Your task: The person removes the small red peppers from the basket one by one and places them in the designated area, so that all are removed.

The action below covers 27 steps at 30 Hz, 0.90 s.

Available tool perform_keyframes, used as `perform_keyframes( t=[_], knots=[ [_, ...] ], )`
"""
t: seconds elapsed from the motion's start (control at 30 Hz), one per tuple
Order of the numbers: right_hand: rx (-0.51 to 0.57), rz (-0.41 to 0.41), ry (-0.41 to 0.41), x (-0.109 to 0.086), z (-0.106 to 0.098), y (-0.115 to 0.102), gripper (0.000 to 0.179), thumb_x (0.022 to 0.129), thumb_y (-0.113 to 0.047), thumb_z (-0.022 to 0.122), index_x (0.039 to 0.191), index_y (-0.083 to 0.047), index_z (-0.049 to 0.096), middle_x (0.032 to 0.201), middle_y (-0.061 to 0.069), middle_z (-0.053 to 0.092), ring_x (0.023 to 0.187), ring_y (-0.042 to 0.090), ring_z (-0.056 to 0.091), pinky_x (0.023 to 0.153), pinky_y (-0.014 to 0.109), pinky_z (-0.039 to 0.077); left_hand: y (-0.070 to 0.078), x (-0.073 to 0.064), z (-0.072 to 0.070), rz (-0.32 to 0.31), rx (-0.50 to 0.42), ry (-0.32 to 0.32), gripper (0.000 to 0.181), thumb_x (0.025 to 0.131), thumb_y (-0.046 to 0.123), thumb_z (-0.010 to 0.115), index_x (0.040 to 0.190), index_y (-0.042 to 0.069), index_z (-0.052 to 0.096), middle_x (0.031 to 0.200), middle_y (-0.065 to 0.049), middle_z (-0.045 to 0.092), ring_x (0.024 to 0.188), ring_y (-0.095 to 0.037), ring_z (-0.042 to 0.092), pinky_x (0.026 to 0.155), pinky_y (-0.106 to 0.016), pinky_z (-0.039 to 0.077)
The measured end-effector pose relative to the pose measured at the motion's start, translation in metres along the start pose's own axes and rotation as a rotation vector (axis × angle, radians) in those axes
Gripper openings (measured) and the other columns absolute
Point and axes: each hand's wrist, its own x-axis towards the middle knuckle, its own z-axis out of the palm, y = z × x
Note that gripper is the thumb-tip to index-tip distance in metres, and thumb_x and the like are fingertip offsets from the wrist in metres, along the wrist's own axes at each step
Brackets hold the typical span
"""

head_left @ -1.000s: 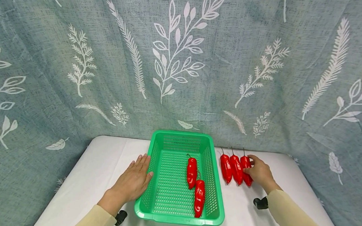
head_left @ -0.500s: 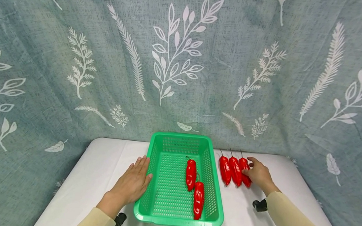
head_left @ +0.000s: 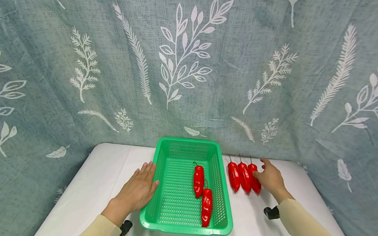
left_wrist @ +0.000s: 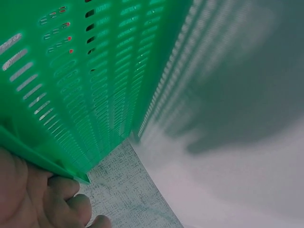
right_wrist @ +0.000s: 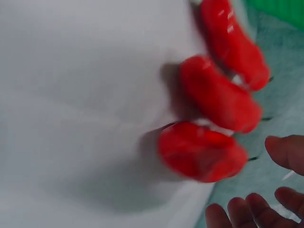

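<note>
A green plastic basket (head_left: 184, 229) with slotted walls stands on the white table. My left hand (head_left: 137, 189) lies along its left rim, fingers straight; from the left wrist, its fingertips (left_wrist: 80, 209) show just at the rim beside the basket wall (left_wrist: 95, 95). Two glossy red chili peppers, one farther back (head_left: 199, 181) and one nearer (head_left: 207, 207), lie inside the basket. To its right, three more lie in a row: left (head_left: 233, 177), middle (head_left: 244, 178) and right (head_left: 254, 182). My right hand (head_left: 272, 179) hovers at the right-hand pepper, thumb and fingers spread apart, holding nothing.
The white cloth-covered table (head_left: 111, 160) has rounded back corners. A grey-green curtain (head_left: 190, 79) with white leaf prints hangs behind it and down both sides. Each wrist wears a small black camera, one on the right (head_left: 271, 212) and one on the left (head_left: 125, 228).
The right hand's thumb and index finger have spread wider and drawn slightly away from the right-hand chili pepper. The left hand stays on the basket rim. The head view shifts a little.
</note>
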Motion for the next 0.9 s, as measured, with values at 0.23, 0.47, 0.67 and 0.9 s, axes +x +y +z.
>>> perform_keyframes(
  t=[0.23,0.47,0.67,0.9],
  knots=[
    [0.030,-0.096,0.061,-0.017,-0.007,-0.041,0.068,0.099,-0.021,0.066,0.155,0.006,0.040,0.144,0.035,0.055,0.122,0.050,0.061,0.096,0.065,0.054,0.000,-0.003,0.001,-0.010,-0.006,-0.007,0.067,0.115,0.036,0.040,0.164,-0.008,0.024,0.171,-0.027,0.025,0.161,-0.042,0.021,0.130,-0.060,0.023],
    [0.069,-0.202,0.070,-0.038,-0.010,-0.089,0.064,0.100,-0.023,0.066,0.156,0.000,0.045,0.144,0.029,0.059,0.124,0.044,0.063,0.094,0.061,0.056,0.000,-0.003,0.001,0.000,0.010,0.001,0.066,0.115,0.035,0.040,0.163,-0.009,0.026,0.170,-0.028,0.026,0.160,-0.043,0.023,0.129,-0.060,0.025],
    [0.108,-0.262,0.054,-0.050,-0.007,-0.132,0.061,0.101,-0.024,0.066,0.155,-0.003,0.047,0.142,0.026,0.061,0.123,0.041,0.066,0.093,0.058,0.057,0.001,-0.003,0.001,0.001,0.011,-0.008,0.067,0.116,0.036,0.039,0.163,-0.009,0.026,0.171,-0.028,0.026,0.161,-0.043,0.022,0.129,-0.060,0.024],
    [0.126,-0.335,0.024,-0.056,0.016,-0.182,0.065,0.095,-0.019,0.075,0.151,0.000,0.050,0.136,0.025,0.065,0.110,0.038,0.071,0.092,0.055,0.059,0.003,-0.002,-0.001,0.000,-0.005,-0.006,0.067,0.115,0.035,0.042,0.163,-0.009,0.026,0.170,-0.028,0.026,0.161,-0.043,0.022,0.129,-0.060,0.024]
  ],
)
